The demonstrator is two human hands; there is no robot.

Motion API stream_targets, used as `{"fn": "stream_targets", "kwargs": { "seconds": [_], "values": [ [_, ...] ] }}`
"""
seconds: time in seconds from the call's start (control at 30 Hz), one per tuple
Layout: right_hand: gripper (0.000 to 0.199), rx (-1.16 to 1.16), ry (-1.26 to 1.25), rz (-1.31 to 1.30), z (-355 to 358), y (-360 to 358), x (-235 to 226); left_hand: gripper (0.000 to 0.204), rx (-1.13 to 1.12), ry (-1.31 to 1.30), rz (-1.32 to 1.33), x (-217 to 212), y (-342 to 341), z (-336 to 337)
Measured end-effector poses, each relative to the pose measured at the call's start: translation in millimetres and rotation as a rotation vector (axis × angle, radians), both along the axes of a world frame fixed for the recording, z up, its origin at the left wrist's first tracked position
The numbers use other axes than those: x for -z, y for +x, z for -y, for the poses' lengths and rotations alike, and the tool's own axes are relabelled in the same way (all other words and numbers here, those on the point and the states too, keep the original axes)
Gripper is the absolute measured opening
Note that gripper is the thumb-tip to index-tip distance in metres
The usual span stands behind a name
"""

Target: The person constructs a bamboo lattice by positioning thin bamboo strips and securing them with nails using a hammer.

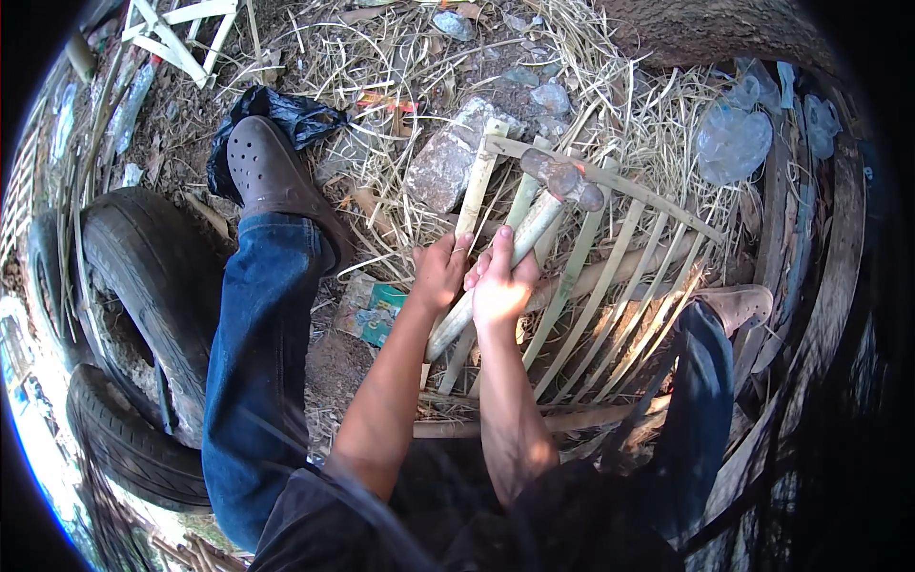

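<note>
My right hand (501, 286) is wrapped round the thick, pale handle of a hammer (539, 224). Its rusty metal head lies over the far crossbar of a frame of split bamboo slats (577, 264). Just left of it, my left hand (440, 272) grips the leftmost bamboo slat (479, 179), close below the corner where slat and crossbar meet. The slats fan side by side between the far crossbar and the near side. My forearms and hands cover part of the frame's left side.
A rough rock (443, 167) sits just beyond my left hand. Old tires (152, 276) stand at the left, beside my leg. Black plastic (315, 122) lies by my left shoe. Straw (610, 105) and clear plastic bags (734, 143) litter the ground near a tree trunk (724, 33).
</note>
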State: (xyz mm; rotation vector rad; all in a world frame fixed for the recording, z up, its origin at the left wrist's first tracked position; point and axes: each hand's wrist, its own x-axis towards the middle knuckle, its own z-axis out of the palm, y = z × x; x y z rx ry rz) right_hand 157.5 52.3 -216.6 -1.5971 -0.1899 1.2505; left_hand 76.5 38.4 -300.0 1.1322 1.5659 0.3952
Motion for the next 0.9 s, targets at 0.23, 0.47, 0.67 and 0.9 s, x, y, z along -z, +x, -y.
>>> {"fn": "stream_targets", "kwargs": {
  "seconds": [0.23, 0.47, 0.67, 0.9],
  "values": [
    [0.030, -0.112, 0.033, -0.223, -6.5, 3.9, -0.5, 0.035, -0.007, -0.176, 0.110, 6.6, -10.3, -0.8],
    [0.027, 0.078, 0.015, -0.366, -5.1, 8.2, -17.3, 0.035, -0.023, -0.081, 0.086, 15.7, -6.4, 1.6],
    [0.026, -0.175, -0.041, -0.382, -8.3, 21.5, -0.9, 0.036, -0.019, -0.087, 0.062, 21.5, -9.2, 5.9],
    [0.023, -0.224, -0.082, -0.347, -15.9, 19.6, -2.8, 0.032, -0.134, -0.299, 0.250, -5.6, -4.8, -3.2]
  ]
}}
